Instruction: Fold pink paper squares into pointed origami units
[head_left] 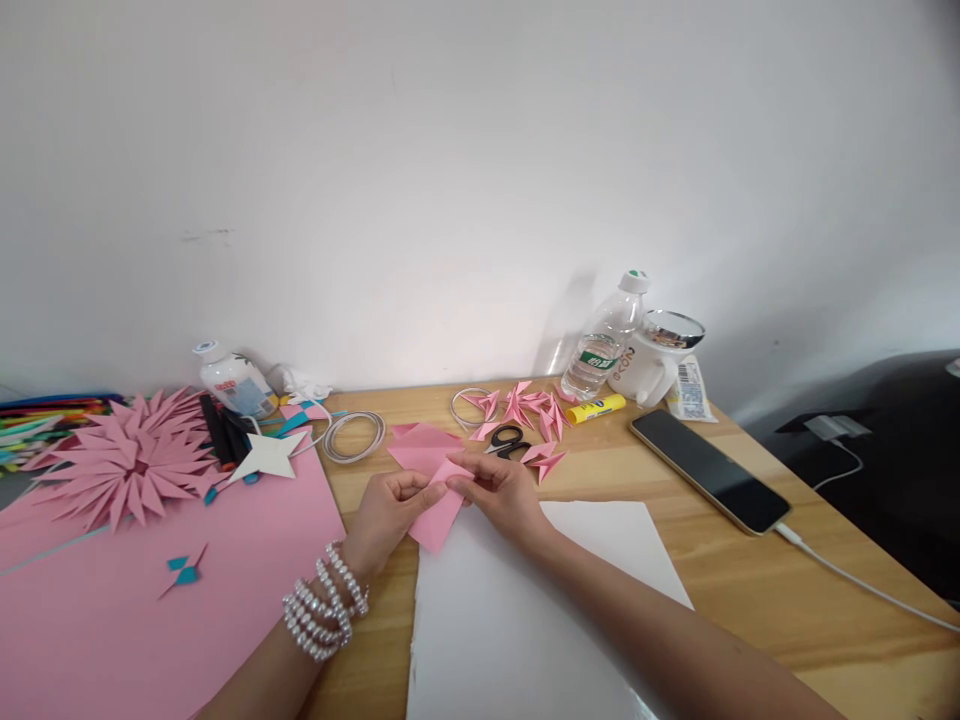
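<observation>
Pink paper: the folded piece of pink paper (436, 520) is at the middle of the bench (750, 590), raised over the far left corner of the white pad (510, 630).
Left hand's grip: the left hand (397, 508) pinches the paper's upper part from the left, thumb on top, probably to steady it.
Right hand's grip: the right hand (504, 492) grasps the same part from the right, its thumb close to the other; meeting there likely gives control over a fold.
White pad: it lies on the near side under the right forearm, perhaps as a clean, flat work surface.
Pink sheets: loose pink sheets (420, 455) lie just beyond the hands, within easy reach.
Scissors and glue: the black-handled scissors (507, 442) lie among small folded pieces (519, 403), the yellow glue stick (596, 408) to their right; both seem placed handy yet out of the way.
Clear bottle: the capped clear bottle (600, 345) stands at the far right by the wall and appears to hold clear liquid.
White mug: beside that bottle, the white mug (643, 378) has a shiny top; its contents cannot be seen.
White bottle: at the far left, the white bottle (238, 385) is capped and opaque, so its contents cannot be told.
</observation>
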